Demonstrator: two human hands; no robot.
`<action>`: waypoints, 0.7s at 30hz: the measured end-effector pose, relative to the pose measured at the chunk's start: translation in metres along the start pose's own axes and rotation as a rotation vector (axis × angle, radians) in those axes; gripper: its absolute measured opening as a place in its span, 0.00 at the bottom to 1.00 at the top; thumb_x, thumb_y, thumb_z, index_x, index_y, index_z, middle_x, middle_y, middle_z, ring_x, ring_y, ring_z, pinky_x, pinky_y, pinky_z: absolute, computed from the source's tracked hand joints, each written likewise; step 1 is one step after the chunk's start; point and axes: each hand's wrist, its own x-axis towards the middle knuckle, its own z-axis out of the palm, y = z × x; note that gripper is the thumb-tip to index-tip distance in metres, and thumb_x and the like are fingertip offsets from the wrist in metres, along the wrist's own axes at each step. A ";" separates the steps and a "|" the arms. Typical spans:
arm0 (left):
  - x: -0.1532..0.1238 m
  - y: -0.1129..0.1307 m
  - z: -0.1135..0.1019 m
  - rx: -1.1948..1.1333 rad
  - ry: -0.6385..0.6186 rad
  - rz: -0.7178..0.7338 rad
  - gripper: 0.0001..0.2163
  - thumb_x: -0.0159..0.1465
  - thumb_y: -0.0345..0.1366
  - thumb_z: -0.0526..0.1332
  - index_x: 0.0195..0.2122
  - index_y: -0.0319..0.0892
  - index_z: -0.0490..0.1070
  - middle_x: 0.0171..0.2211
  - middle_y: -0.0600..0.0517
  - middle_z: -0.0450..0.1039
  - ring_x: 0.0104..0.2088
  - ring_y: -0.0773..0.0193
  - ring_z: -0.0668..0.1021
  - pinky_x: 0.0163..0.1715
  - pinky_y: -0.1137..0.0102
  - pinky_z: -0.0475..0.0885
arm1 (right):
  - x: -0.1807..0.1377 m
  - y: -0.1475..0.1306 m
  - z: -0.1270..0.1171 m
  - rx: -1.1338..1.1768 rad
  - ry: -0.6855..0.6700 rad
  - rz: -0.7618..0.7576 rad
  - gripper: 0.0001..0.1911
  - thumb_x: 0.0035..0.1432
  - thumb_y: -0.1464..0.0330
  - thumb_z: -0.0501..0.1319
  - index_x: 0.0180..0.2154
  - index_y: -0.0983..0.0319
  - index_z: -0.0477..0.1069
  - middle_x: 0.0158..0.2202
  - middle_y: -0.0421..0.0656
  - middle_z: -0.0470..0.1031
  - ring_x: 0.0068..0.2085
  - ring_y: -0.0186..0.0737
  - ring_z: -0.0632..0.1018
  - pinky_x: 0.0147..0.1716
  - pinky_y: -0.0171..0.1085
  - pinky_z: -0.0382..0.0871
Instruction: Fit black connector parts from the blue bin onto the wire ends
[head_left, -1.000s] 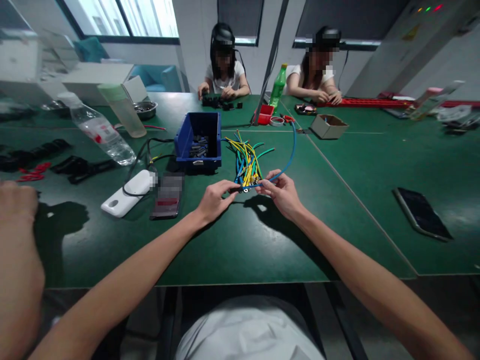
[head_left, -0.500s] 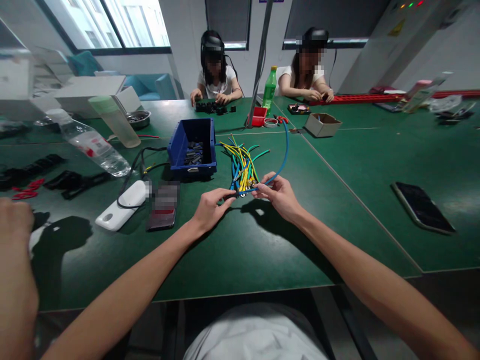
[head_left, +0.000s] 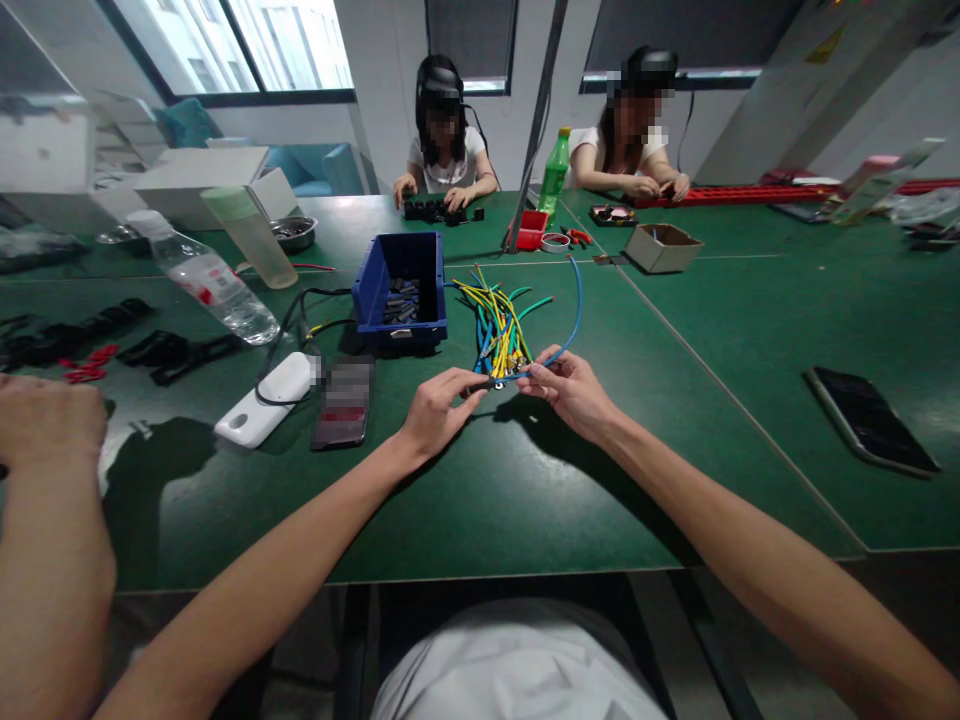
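A blue wire (head_left: 580,300) is pinched in my right hand (head_left: 574,398), and its free end curves upward past the fingers. My left hand (head_left: 442,412) grips a small black sleeve-like piece (head_left: 487,383) at the wire's other end; the fingers partly hide it. Just beyond both hands lies a bundle of yellow, green and blue wires (head_left: 504,320), several with metal ring terminals (head_left: 516,364) at the near end. Behind my left hand stands a blue bin (head_left: 431,332) with small dark pieces (head_left: 403,300) inside.
To the left lie a white device (head_left: 262,410) with a black cable, a dark phone (head_left: 343,425) and a water bottle (head_left: 217,285). Another person's arm (head_left: 52,480) reaches in there. A phone (head_left: 870,420) lies right; a cardboard box (head_left: 664,250) stands farther back. Two people sit opposite.
The view has shifted slightly, so everything sits a little farther right. Both hands keep their hold at the wire. The other person's arm at the left shows more.
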 end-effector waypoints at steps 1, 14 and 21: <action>0.000 0.001 0.000 0.013 0.010 -0.021 0.08 0.63 0.33 0.60 0.42 0.39 0.74 0.33 0.49 0.76 0.31 0.67 0.75 0.36 0.70 0.72 | 0.000 0.000 0.000 0.004 0.002 0.003 0.17 0.44 0.65 0.72 0.31 0.61 0.66 0.32 0.41 0.79 0.31 0.35 0.81 0.33 0.32 0.77; 0.000 0.002 0.001 -0.198 0.023 -0.266 0.09 0.61 0.37 0.63 0.40 0.40 0.76 0.34 0.49 0.78 0.31 0.65 0.76 0.35 0.69 0.72 | 0.000 -0.001 0.002 0.007 0.005 0.020 0.16 0.44 0.66 0.72 0.30 0.61 0.68 0.32 0.41 0.79 0.30 0.33 0.80 0.31 0.30 0.77; 0.000 0.001 0.004 -0.277 0.037 -0.312 0.09 0.60 0.37 0.63 0.40 0.40 0.77 0.35 0.48 0.79 0.33 0.64 0.78 0.37 0.67 0.74 | 0.000 -0.001 0.002 -0.016 0.036 0.033 0.15 0.43 0.65 0.72 0.31 0.62 0.70 0.30 0.41 0.78 0.29 0.32 0.79 0.31 0.29 0.76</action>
